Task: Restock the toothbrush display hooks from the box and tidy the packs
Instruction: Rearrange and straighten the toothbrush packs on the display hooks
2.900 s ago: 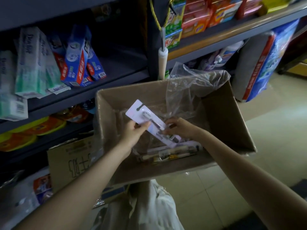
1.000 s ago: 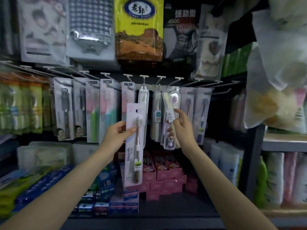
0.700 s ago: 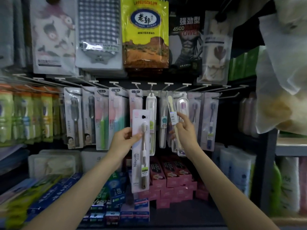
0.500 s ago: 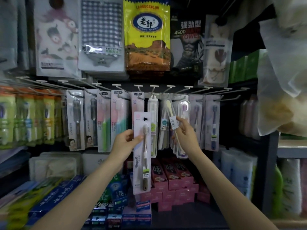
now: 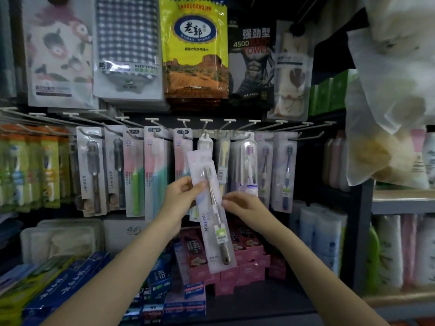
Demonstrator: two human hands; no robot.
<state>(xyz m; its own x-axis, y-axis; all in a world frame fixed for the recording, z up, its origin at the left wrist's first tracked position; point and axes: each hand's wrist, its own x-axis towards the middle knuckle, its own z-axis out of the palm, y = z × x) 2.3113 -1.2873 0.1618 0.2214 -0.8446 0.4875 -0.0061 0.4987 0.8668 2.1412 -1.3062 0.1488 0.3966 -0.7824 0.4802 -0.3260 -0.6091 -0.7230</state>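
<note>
Display wall [image 5: 235, 128]: dark backing with a row of thin white wire hooks [image 5: 207, 122] running left to right, each with a small flat tip.
Towel packs [image 5: 193, 48]: top row, glossy soft bags hung flat; one yellow with a desert print, one blue-and-white check beside it.
Plastic bag [image 5: 388, 109]: cloudy, crinkled film at my upper right; pale bulky goods inside, not identifiable.
Lower shelf [image 5: 270, 304]: dark shelf carrying stacked pink cartons [image 5: 247, 252] in the centre and blue toothpaste cartons [image 5: 70, 285] lying flat to the left.
Hanging toothbrush packs [image 5: 155, 175]: flat card-and-blister packs on the hooks, upright and side by side; pink, green, grey and lilac cards, one brush per pack.
Toothbrush pack [image 5: 209, 210]: the task item, in front of the hung row, near the centre hooks. Long white card with a clear blister, a grey-handled brush inside, head up. It is tilted, top leaning left, and is on no hook.
My left hand [image 5: 181, 196]: thumb and fingers curled, pinching the pack's left edge just below the bristles.
My right hand [image 5: 244, 205]: fingertips at the pack's right edge at mid-length, fingers loosely bent; blurred, so I cannot tell whether they pinch the card or only touch it.
</note>
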